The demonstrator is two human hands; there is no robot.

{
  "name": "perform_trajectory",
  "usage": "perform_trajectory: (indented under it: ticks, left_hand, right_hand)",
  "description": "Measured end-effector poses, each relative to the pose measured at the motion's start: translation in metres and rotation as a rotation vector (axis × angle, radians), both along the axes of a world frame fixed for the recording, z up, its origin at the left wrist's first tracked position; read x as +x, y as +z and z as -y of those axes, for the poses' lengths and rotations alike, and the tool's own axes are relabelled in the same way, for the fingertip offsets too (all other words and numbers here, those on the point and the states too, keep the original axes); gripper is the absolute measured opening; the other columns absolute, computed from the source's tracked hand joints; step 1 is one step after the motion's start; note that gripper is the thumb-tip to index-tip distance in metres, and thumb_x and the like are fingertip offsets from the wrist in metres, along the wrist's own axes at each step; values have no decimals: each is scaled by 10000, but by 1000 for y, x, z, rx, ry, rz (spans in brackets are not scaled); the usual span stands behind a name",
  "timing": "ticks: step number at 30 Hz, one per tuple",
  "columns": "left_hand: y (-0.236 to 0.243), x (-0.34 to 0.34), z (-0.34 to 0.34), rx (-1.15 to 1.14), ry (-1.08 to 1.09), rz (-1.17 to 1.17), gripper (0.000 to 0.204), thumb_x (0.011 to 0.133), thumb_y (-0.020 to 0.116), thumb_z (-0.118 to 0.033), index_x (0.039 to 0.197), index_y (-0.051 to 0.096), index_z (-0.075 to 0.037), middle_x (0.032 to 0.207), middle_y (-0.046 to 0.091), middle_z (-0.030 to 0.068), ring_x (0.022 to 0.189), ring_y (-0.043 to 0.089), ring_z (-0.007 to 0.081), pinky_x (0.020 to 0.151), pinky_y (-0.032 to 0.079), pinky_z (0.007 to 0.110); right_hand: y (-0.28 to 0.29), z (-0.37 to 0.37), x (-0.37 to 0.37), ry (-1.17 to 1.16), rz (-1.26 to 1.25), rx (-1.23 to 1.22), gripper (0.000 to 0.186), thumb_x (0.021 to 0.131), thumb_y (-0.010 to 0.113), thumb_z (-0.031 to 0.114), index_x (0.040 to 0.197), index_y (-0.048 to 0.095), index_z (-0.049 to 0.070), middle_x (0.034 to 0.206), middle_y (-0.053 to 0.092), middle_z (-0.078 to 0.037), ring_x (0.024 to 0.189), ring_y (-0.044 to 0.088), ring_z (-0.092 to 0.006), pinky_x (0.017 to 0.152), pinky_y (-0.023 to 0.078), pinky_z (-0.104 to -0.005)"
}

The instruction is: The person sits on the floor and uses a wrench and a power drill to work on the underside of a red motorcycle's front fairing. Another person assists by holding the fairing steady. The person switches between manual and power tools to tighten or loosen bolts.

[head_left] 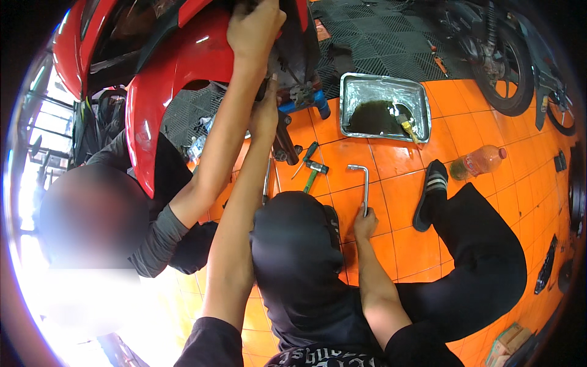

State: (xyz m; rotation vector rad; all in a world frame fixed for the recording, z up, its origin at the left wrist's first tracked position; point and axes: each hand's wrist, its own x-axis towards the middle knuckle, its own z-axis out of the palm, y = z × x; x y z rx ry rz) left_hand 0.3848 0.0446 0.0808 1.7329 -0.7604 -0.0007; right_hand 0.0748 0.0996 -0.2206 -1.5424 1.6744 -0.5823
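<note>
My right hand is closed round the lower end of a silver L-shaped socket wrench, its bent head pointing left above the orange tiles. My left hand reaches up under the red motorcycle, beside a dark metal tube. Its fingers close on a dark part, mostly hidden by a co-worker's raised arm. That person's hand is above mine, against the motorcycle. On the floor ahead of my bent left knee lie a green-handled hammer and a green screwdriver.
A metal tray contains dark liquid and a yellow-handled paintbrush. Right of it lies a plastic bottle. A blue support stands under the motorcycle. Another motorcycle's wheel is at the far right; the co-worker crouches at left.
</note>
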Motion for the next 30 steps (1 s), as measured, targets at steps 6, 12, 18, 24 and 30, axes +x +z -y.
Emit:
perform_trajectory:
  ticks: [6,12,18,24,30]
  left_hand:
    - [-2,-24,-5,-144,70,-211,275,844,741,-161,983,576,10,718,594,37,586,554,106,538,436,243]
    - [-4,-21,-1,-116,102,-168,238,862,724,-165,949,575,-1,717,611,41,594,553,109,551,437,257]
    - [0,-26,-4,-34,144,-45,352,859,720,-296,925,581,20,672,605,59,619,566,144,614,459,304]
    - [7,-36,-3,-3,192,-53,385,856,721,-301,989,589,35,679,608,63,619,578,144,593,478,299]
    - [-7,-23,-4,-109,120,-142,268,867,712,-235,985,602,-20,681,596,38,556,557,109,500,459,265]
  right_hand:
    - [6,4,6,-87,73,-68,190,879,662,134,903,582,-37,918,522,-168,850,539,-352,751,452,-446]
    - [11,14,11,-103,81,-39,160,858,661,75,915,550,-25,909,522,-151,834,543,-328,755,459,-433]
    - [14,17,10,-137,71,40,185,831,681,103,912,567,-18,909,539,-158,811,555,-331,732,475,-420]
    - [1,22,6,-38,-36,-9,203,839,669,135,926,567,-17,943,547,-168,842,562,-338,747,478,-428]
    - [5,15,8,109,-258,-128,242,859,655,165,973,538,-13,966,525,-180,904,558,-359,758,481,-471]
